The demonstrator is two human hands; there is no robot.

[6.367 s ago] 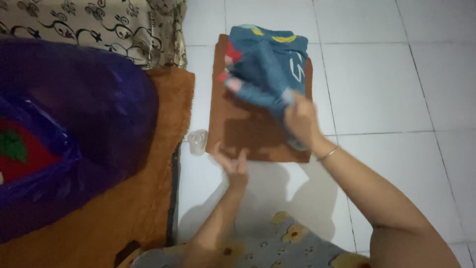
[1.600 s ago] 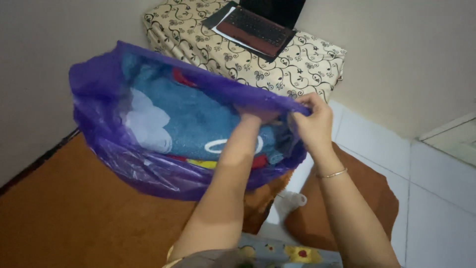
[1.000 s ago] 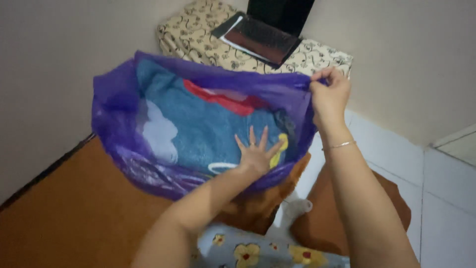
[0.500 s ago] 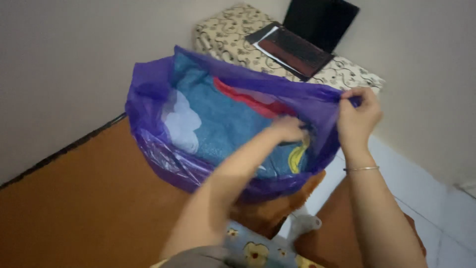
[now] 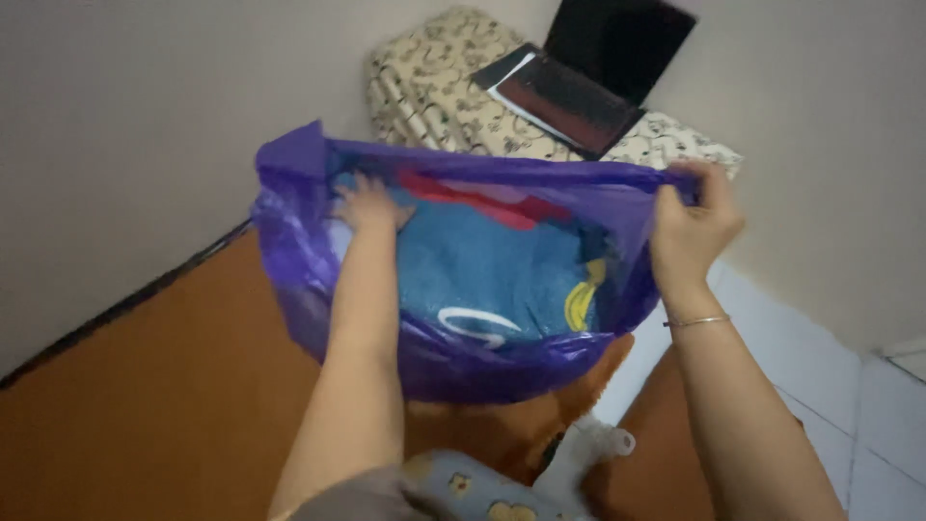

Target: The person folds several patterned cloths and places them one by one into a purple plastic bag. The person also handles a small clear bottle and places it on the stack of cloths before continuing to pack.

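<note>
Plain pale walls meet in a corner behind the work, with an orange-brown rug [image 5: 145,405] on the floor below and white tiles off to the right. A purple plastic bag [image 5: 482,362] hangs in the air between the two hands, its mouth stretched wide and facing up toward the camera, the long axis of the opening running left to right. The right hand [image 5: 693,224] pinches the right end of the bag's rim, its grip pressed together on the thin plastic; a slim bracelet [image 5: 696,321] circles the wrist just below that grip. The left hand [image 5: 365,201] reaches inside at the far left end of the opening, fingers spread flat against the blue towel [image 5: 482,275] that fills the bag. The towel lies across the bag, with a red band toward the far rim and a yellow patch close below the right hand's grip. Beyond the pinched rim, a low counter draped in patterned cloth [image 5: 434,96] carries an open laptop [image 5: 588,72]. A clear plastic cup [image 5: 588,449] lies on the floor below the bag.
</note>
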